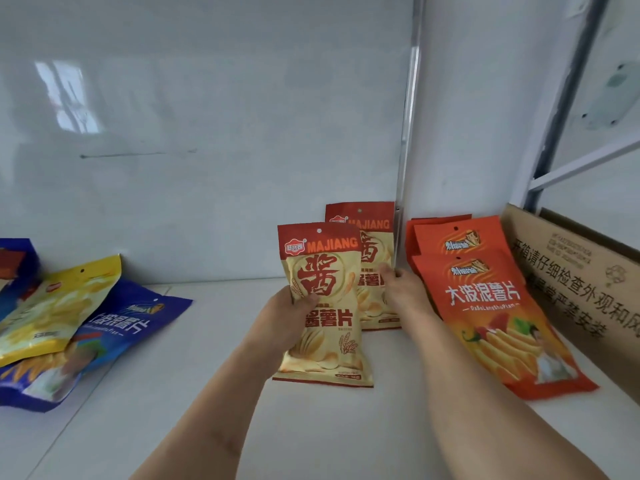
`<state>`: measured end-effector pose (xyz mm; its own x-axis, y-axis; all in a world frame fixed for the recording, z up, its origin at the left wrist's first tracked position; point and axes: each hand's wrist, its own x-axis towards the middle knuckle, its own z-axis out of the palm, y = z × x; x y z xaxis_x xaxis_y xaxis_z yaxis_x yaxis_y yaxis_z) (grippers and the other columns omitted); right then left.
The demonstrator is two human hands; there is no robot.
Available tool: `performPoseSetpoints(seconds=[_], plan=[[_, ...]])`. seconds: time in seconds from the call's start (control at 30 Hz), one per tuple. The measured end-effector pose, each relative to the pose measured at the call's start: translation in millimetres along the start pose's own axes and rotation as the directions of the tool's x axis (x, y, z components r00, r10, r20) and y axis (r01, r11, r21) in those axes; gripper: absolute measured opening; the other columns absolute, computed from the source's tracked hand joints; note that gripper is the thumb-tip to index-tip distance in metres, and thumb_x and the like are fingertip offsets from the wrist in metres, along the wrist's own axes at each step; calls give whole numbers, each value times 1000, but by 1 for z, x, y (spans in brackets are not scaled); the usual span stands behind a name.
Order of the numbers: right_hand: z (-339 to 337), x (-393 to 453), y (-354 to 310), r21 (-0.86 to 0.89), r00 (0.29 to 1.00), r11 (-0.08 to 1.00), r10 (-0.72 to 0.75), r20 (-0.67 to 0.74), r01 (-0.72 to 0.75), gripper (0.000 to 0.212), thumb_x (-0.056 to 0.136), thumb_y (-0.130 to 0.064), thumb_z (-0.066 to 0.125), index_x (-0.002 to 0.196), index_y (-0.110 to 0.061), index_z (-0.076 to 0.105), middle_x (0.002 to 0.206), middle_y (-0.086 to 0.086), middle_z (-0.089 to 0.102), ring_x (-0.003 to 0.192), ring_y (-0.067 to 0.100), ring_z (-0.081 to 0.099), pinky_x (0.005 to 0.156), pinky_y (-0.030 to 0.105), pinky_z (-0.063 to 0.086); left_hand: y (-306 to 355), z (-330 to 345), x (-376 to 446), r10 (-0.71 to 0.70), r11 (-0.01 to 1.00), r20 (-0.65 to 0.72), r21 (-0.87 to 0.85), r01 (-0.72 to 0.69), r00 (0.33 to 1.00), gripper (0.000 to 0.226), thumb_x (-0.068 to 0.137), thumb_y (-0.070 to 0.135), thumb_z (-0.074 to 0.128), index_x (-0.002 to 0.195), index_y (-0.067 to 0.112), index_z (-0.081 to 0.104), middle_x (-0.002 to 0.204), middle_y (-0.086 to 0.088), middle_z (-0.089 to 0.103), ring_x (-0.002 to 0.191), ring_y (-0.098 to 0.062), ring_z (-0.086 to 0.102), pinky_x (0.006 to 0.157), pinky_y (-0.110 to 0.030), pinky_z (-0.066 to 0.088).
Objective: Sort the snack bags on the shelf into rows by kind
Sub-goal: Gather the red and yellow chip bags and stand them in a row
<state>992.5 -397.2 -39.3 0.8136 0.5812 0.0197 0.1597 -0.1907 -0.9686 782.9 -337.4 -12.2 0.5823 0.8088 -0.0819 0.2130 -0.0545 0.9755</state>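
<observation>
While left hand (289, 308) grips MAJIANG bag (323, 306) | right hand (403, 289) holds rear MAJIANG bag (372, 258)

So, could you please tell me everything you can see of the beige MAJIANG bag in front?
The beige glossy plastic MAJIANG snack bag has a red top band with a hang hole, a large red character and printed crisps. It looks sealed and full, held upright in the left hand, thumb across its front, partly covering a matching bag that the right hand touches.
</observation>
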Motion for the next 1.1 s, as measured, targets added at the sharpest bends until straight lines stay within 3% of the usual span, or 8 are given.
performPoseSetpoints(seconds=[0.17, 0.27, 0.37, 0.47, 0.53, 0.63, 0.93, 1.1], plan=[[-6, -10, -9, 22, 1000, 1000, 20, -2, -20, 62, 103, -56, 26, 142, -15, 52, 142, 11, 55, 132, 30, 50, 108, 40, 37, -5, 33, 19, -5, 1000, -64, 6, 6, 998, 17, 102, 29, 53, 108, 19, 64, 97, 3, 76, 89, -17, 73, 78, -37, 61], [-8, -18, -11, 86, 1000, 996, -7, 24, 4, 55, 101, -60, 28, 117, -24, 68, 107, -5, 69, 113, 22, 62, 98, 35, 48, -7, 52, 26, -1, 1000, -115, 31, 5, 993, 17, 101, 29, 53, 109, 16, 61, 99, 2, 73, 88, -16, 70, 70, -31, 57], [-10, -19, -11, 72, 994, 996, -55, 90, 49, 45, 97, -62, 41, 83, -29, 67, 76, -17, 70, 78, 4, 68, 62, 14, 48, -6, 67, 28, -3, 1000, -171, 20, 6, 985, 17, 101, 31, 54, 108, 17, 59, 98, 3, 70, 83, -13, 66, 61, -27, 52], [-8, -18, -7, 96, 992, 992, -93, 87, 85, 19, 92, -52, 61, 84, -35, 59, 82, -17, 68, 80, 7, 68, 60, 14, 44, -7, 77, 28, 13, 1000, -157, 30, -9, 987, 20, 99, 37, 55, 110, 20, 58, 97, 5, 69, 84, -11, 66, 62, -27, 53], [-7, -12, 2, 77, 990, 990, -122, 74, 116, 15, 88, -48, 69, 93, -37, 61, 94, -14, 71, 93, 12, 70, 66, 17, 47, -12, 80, 30, 58, 995, -121, 87, -47, 991, 36, 92, 52, 56, 114, 23, 58, 107, 7, 68, 99, -16, 66, 83, -38, 58], [-6, -8, 7, 43, 989, 991, -133, 63, 130, 21, 89, -45, 69, 102, -31, 61, 93, -14, 70, 88, 4, 67, 62, 12, 44, -20, 79, 35, 144, 930, -143, 356, -85, 979, 54, 93, 56, 52, 131, 18, 52, 130, 1, 51, 126, -24, 46, 109, -42, 40], [-1, 8, 9, -4, 996, 997, -81, 38, 81, 33, 90, -43, 68, 110, -18, 60, 89, -16, 63, 75, -5, 57, 50, 2, 39, -21, 85, 44, 133, 943, -153, 323, -77, 979, 40, 98, 46, 54, 123, 14, 55, 121, -3, 60, 112, -23, 57, 95, -39, 48], [-1, 12, 9, -20, 995, 996, -84, 46, 85, 33, 91, -43, 68, 110, -18, 58, 89, -16, 61, 75, -6, 55, 57, 10, 38, -20, 85, 43, 123, 949, -180, 307, -63, 976, 42, 97, 47, 55, 123, 13, 55, 119, -3, 62, 109, -22, 58, 92, -37, 49]])
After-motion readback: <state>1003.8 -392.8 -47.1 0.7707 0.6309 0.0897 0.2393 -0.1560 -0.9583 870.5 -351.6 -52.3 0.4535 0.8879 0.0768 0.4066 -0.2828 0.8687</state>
